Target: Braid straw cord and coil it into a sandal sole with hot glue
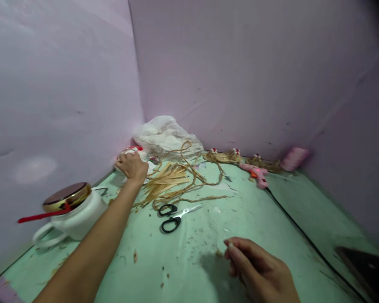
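Note:
My left hand (132, 165) reaches to the far left, its fingers bent over a white and red plastic bag (139, 152); its fingertips are partly hidden. My right hand (260, 269) is at the lower right, thumb and forefinger pinched together above the table. Whatever sits in that pinch is too small to make out. Between the hands lie scissors (177, 216) with black handles, blades slightly apart. Behind them are flat straw strips (166, 181) and a loose braided cord (205, 182) in loops.
A white teapot-like pot (85, 216) with a gold-rimmed lid (68, 195) and a red stick (41, 216) stands left. A clear plastic bag (167, 134) rests in the corner. Braided pieces (222, 157), a pink glue gun (255, 173), its black cable (303, 233) and a pink thread spool (295, 158) lie right.

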Available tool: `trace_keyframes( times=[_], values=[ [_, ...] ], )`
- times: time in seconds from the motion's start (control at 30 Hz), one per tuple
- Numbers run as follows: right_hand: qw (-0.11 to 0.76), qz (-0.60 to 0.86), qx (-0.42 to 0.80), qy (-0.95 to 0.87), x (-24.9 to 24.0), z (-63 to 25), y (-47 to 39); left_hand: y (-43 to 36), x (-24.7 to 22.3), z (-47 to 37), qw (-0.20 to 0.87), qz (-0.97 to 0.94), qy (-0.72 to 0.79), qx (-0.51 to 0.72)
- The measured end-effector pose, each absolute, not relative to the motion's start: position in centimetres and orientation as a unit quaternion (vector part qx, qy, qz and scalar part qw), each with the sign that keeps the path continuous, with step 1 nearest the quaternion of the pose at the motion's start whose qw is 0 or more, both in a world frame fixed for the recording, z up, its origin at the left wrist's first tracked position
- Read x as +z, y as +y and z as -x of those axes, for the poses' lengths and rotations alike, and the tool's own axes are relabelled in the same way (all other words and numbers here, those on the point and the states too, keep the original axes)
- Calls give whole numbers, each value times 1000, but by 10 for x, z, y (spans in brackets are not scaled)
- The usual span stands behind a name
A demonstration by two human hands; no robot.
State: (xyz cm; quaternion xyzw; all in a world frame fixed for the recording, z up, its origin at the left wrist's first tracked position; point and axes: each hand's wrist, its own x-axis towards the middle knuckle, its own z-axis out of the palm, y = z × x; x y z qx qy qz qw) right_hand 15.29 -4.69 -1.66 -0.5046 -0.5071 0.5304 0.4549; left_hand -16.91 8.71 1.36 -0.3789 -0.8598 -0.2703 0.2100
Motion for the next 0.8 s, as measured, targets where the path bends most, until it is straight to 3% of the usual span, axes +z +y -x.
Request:
trace_keyframes(
  times=[0.17,0.3,0.4,0.53,0.63,0.8],
  values=[
    [461,460,688,-321,-12,-154,-32,73,37,96,152,489,-783,-352],
    [476,440,699,-301,-13,-155,-28,36,42,25,-92,624,-639,-439],
    [480,438,698,-300,-16,-156,-27,11,39,-7,-271,703,-534,-384],
    [478,423,708,-300,-17,-158,-23,3,30,-15,-416,697,-493,-312],
    [468,412,723,-298,-15,-159,-22,6,24,-11,-472,683,-467,-304],
    [449,386,748,-299,-10,-161,-23,8,23,-9,-468,701,-433,-320]
  ],
)
